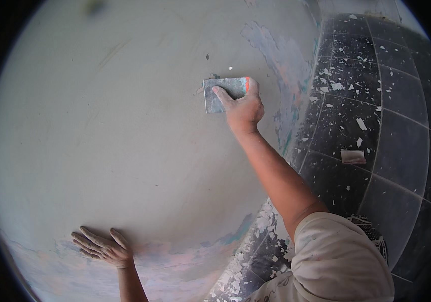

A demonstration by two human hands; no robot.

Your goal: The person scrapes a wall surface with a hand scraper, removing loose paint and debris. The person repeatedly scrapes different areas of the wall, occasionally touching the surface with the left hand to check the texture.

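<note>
My right hand grips a flat, rectangular grey scraper, its thumb laid across the face. An orange strip shows at the scraper's end under my fingers. The tool lies against a grey-white wall, beside small chipped spots. Lower on the left, my left hand rests on the wall, fingers spread and holding nothing. Just below that palm, the surface turns to patchy pink and bluish bare areas. Another stripped patch, bluish with pink and green traces, lies to the right of the scraper.
Dark floor tiles run along the wall's base on the right, strewn with pale paint flakes. More flakes are heaped along the wall's foot. A small flat packet lies on the tiles. A patterned shoe shows beside my sleeve.
</note>
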